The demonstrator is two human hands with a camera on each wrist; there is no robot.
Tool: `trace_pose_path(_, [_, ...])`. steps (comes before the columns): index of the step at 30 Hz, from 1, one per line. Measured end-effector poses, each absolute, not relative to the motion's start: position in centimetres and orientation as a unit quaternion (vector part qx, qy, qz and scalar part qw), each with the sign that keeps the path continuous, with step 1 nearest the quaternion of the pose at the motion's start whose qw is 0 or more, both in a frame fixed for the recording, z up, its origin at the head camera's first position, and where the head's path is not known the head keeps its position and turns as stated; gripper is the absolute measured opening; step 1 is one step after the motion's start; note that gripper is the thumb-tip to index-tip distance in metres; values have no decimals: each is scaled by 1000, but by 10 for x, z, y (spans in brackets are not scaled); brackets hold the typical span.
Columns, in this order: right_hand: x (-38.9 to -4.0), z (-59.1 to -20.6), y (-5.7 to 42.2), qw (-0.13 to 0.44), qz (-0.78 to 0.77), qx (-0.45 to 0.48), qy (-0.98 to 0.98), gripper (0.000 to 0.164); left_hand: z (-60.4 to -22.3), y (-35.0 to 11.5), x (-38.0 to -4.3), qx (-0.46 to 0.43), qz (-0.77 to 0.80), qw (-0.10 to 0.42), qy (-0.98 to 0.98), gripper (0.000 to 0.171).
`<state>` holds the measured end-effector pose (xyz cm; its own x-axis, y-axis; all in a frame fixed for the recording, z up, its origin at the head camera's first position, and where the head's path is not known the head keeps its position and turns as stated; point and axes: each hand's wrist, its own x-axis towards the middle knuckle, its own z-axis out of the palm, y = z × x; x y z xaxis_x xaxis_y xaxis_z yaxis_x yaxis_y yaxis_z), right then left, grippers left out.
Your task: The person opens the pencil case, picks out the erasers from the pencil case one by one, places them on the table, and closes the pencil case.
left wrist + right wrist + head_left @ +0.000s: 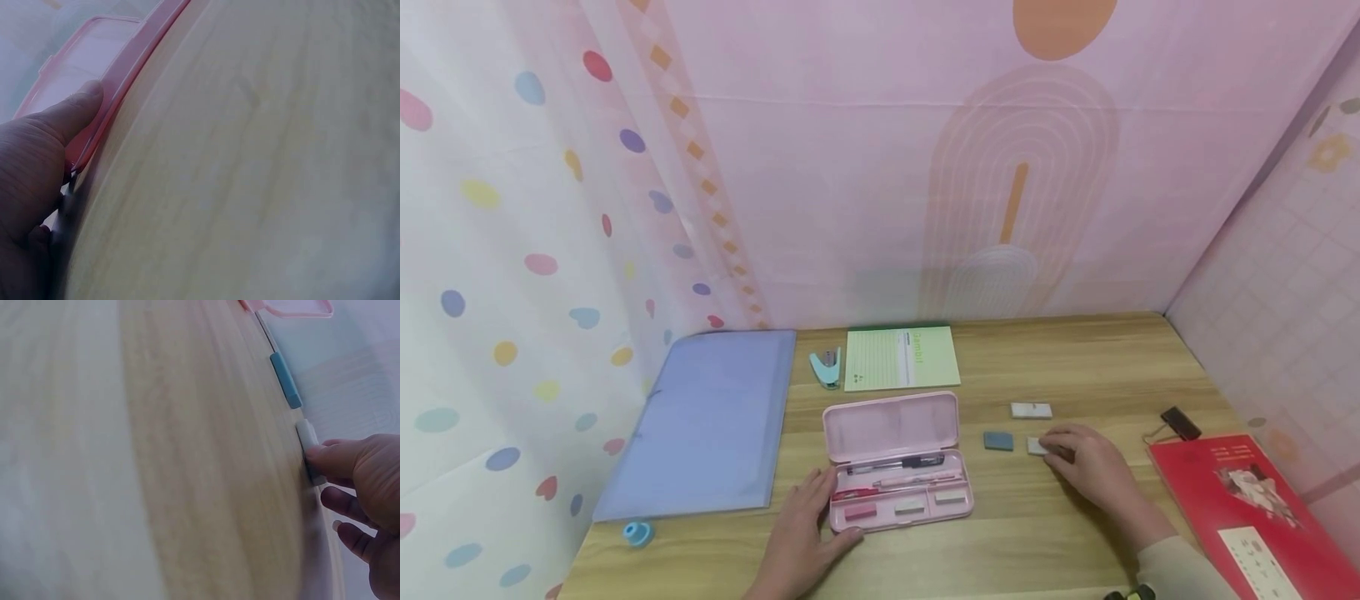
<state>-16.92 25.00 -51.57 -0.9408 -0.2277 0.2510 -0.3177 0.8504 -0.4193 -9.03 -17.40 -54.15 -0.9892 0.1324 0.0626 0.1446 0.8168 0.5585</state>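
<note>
A pink pencil case lies with its lid raised on the wooden table. Inside are several pens, a pink eraser and two whitish erasers. My left hand holds the case's near left corner; in the left wrist view its thumb lies on the rim. To the right of the case, my right hand pinches a small whitish eraser at the table surface between thumb and fingers. A blue eraser lies just left of it, and a longer white eraser lies behind.
A blue folder lies at the left, with a small blue cylindrical item by its near edge. Behind the case are a teal stapler and a green notebook. A black binder clip and a red book lie at the right.
</note>
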Motion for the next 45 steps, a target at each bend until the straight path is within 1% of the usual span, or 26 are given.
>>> trace_pose_path(6, [-165, -504, 239, 126, 254, 162, -945, 28, -540, -175, -91, -75, -297, 21, -952, 98])
trace_pose_path(12, [-157, -493, 202, 144, 258, 245, -924, 28, -541, -175, -91, -80, -296, 28, -951, 97])
trace_pose_path(18, [-147, -495, 165, 122, 260, 336, -897, 22, -543, -175, -91, -85, -296, 35, -951, 97])
trace_pose_path(23, [-144, -500, 147, 103, 255, 383, -882, 16, -543, -174, -91, -87, -300, 37, -949, 97])
trace_pose_path(31, [-143, -507, 138, 73, 232, 381, -892, 13, -543, -173, -91, -92, -301, 43, -948, 96])
trace_pose_path(37, [-144, -508, 136, 68, 229, 375, -895, 14, -543, -174, -90, -92, -298, 46, -949, 96])
trace_pose_path(43, [-145, -509, 134, 40, 233, 367, -900, 14, -542, -174, -89, -98, -295, 57, -949, 94])
trace_pose_path(45, [-145, -508, 134, 34, 232, 367, -900, 14, -542, -173, -88, -94, -295, 52, -949, 95])
